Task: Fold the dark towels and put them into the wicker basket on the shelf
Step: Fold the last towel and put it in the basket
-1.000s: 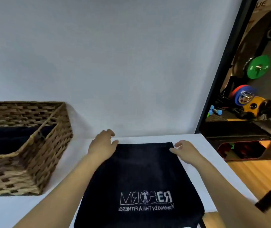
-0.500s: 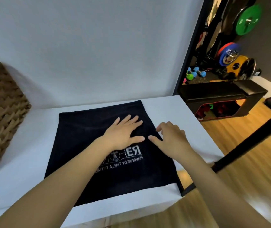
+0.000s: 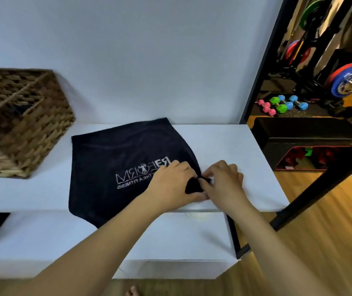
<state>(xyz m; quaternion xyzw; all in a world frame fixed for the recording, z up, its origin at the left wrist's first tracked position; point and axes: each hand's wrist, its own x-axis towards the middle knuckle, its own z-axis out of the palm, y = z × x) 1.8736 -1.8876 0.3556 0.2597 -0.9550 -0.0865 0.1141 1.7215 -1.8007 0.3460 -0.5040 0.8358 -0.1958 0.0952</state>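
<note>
Head view: dark towel [image 3: 115, 167] spread flat on white shelf top [image 3: 230, 146], printed logo facing up, near edge hanging a little over the front. Wicker basket [image 3: 25, 133] well to the left on the same surface, apart from the towel, something dark inside. Left hand [image 3: 170, 184] and right hand [image 3: 224, 180] close together at the towel's right near corner, both pinching a bunched fold of dark cloth between curled fingers. Off to the right, coloured dumbbells [image 3: 282, 104] on a gym floor beside weight plates [image 3: 346, 80].
</note>
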